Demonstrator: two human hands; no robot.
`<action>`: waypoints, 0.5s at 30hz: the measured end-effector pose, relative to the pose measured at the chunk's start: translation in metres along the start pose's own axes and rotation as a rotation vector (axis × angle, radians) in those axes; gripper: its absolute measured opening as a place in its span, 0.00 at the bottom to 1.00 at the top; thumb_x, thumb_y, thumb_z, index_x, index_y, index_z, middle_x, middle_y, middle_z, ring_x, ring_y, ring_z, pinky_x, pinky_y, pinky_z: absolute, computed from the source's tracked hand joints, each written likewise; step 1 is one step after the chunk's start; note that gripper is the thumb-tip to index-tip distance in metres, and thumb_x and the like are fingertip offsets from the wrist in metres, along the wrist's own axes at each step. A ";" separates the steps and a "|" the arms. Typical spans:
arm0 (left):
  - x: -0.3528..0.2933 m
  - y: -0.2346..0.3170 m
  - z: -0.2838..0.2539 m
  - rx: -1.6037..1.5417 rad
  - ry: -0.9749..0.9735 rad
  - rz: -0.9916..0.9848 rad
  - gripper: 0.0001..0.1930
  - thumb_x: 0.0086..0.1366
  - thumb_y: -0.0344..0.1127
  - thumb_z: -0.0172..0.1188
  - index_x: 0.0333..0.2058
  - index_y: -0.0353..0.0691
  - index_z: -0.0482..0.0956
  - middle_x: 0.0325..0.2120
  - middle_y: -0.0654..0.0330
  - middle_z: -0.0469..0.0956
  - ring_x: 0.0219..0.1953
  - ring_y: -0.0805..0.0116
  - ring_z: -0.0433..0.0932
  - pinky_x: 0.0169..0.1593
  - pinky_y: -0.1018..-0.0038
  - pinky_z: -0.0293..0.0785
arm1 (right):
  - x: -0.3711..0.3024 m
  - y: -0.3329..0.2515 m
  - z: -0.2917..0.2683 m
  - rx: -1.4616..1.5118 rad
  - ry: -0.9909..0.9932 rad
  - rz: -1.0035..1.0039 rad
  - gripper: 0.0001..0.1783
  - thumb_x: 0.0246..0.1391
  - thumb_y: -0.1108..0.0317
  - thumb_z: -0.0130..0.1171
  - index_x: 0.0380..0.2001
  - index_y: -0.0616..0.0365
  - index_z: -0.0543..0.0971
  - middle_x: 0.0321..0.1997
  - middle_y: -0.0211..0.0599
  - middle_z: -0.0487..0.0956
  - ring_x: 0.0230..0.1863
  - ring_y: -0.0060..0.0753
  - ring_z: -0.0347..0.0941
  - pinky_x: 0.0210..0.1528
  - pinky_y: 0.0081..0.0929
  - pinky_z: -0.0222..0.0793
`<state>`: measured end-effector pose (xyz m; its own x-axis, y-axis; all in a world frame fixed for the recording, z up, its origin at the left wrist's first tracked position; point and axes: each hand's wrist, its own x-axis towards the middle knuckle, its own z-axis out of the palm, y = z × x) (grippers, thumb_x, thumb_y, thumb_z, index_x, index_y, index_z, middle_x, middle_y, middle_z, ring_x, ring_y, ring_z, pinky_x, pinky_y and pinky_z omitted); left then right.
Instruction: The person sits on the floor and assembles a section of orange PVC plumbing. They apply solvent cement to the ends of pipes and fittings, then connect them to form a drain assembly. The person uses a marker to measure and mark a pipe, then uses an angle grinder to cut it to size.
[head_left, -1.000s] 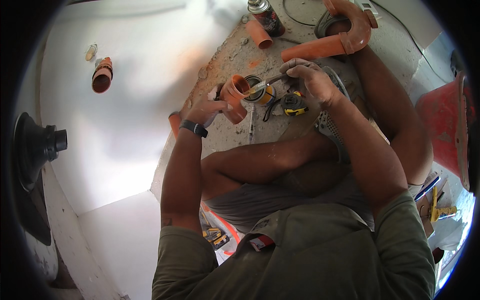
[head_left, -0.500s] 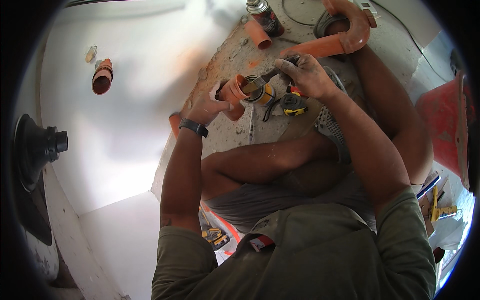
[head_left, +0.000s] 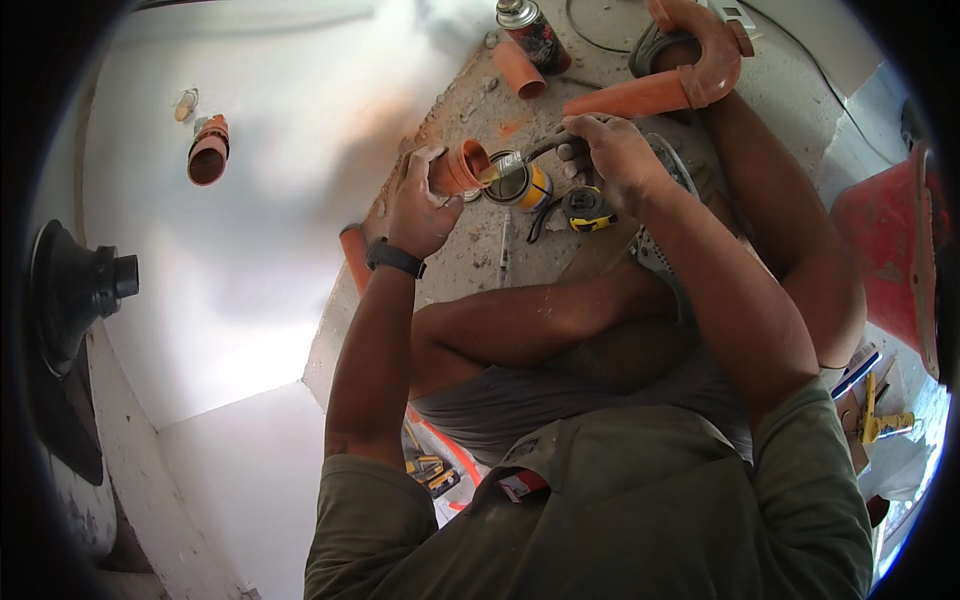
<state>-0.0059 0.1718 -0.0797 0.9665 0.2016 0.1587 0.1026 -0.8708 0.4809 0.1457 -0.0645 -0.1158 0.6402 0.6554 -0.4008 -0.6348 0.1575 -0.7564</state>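
My left hand (head_left: 422, 212) is closed round an orange plastic pipe fitting (head_left: 459, 168), its open socket turned to the right. In my right hand (head_left: 612, 160) is a paintbrush (head_left: 506, 164), gripped by its dark handle. The bristle end reaches into the mouth of the fitting at its rim. Just below the brush stands an open tin (head_left: 522, 188) with a yellow label, on the concrete floor. A tape measure (head_left: 588, 208), black and yellow, lies beside the tin, under my right hand.
A spray can (head_left: 533, 36) and a short orange pipe (head_left: 519, 70) are beyond the tin. Further right lies a curved orange trap pipe (head_left: 705, 75). An orange pipe stub (head_left: 208, 152) juts from the white wall. At the right is a red bucket (head_left: 885, 260).
My left hand has turned the fitting, and its side branch no longer shows below. The brush has shifted slightly with my right hand, which has moved a little lower.
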 end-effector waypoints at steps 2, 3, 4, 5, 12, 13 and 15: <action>-0.001 -0.001 0.001 0.053 0.044 0.060 0.33 0.51 0.25 0.68 0.58 0.35 0.68 0.53 0.47 0.70 0.57 0.49 0.73 0.60 0.61 0.70 | -0.004 -0.002 0.001 -0.171 0.029 -0.039 0.13 0.68 0.62 0.55 0.45 0.61 0.78 0.33 0.32 0.79 0.31 0.21 0.75 0.35 0.23 0.69; -0.002 -0.002 0.002 0.077 0.065 0.109 0.33 0.51 0.25 0.68 0.58 0.36 0.68 0.53 0.47 0.70 0.57 0.47 0.72 0.60 0.60 0.70 | -0.008 -0.003 0.002 -0.214 -0.044 -0.177 0.14 0.68 0.61 0.56 0.45 0.62 0.78 0.32 0.31 0.79 0.31 0.20 0.74 0.36 0.22 0.69; -0.003 -0.003 0.003 0.103 0.085 0.157 0.33 0.50 0.25 0.68 0.57 0.36 0.68 0.52 0.47 0.70 0.57 0.46 0.71 0.60 0.59 0.70 | -0.012 -0.004 0.002 -0.255 -0.118 -0.314 0.15 0.68 0.60 0.57 0.45 0.62 0.79 0.32 0.31 0.78 0.32 0.18 0.73 0.36 0.21 0.70; -0.004 -0.005 0.004 0.084 0.093 0.149 0.33 0.50 0.25 0.68 0.57 0.36 0.68 0.53 0.47 0.69 0.57 0.45 0.71 0.60 0.59 0.69 | -0.014 -0.006 0.004 -0.284 -0.187 -0.465 0.15 0.68 0.59 0.58 0.45 0.62 0.79 0.32 0.30 0.78 0.32 0.17 0.73 0.37 0.21 0.70; -0.008 -0.019 0.010 0.081 0.122 0.206 0.35 0.51 0.22 0.67 0.58 0.36 0.65 0.56 0.47 0.67 0.60 0.48 0.68 0.64 0.61 0.66 | -0.028 -0.016 0.005 -0.643 -0.249 -0.648 0.16 0.69 0.60 0.57 0.46 0.63 0.80 0.34 0.32 0.79 0.36 0.20 0.72 0.42 0.24 0.71; -0.009 -0.020 0.011 0.088 0.111 0.195 0.35 0.51 0.21 0.68 0.59 0.36 0.64 0.57 0.48 0.66 0.62 0.51 0.67 0.66 0.63 0.64 | -0.029 -0.016 0.005 -0.628 -0.273 -0.580 0.15 0.68 0.61 0.58 0.46 0.64 0.80 0.33 0.37 0.80 0.36 0.23 0.74 0.42 0.26 0.72; -0.010 -0.021 0.014 0.096 0.108 0.210 0.35 0.51 0.21 0.68 0.58 0.36 0.64 0.58 0.48 0.65 0.62 0.50 0.68 0.65 0.63 0.64 | -0.028 -0.015 0.005 -0.507 -0.286 -0.519 0.15 0.68 0.61 0.58 0.46 0.64 0.80 0.33 0.41 0.82 0.35 0.26 0.76 0.43 0.28 0.73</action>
<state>-0.0143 0.1818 -0.1028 0.9389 0.0537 0.3401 -0.0712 -0.9362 0.3443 0.1348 -0.0820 -0.0910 0.6212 0.7659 0.1659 0.0348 0.1845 -0.9822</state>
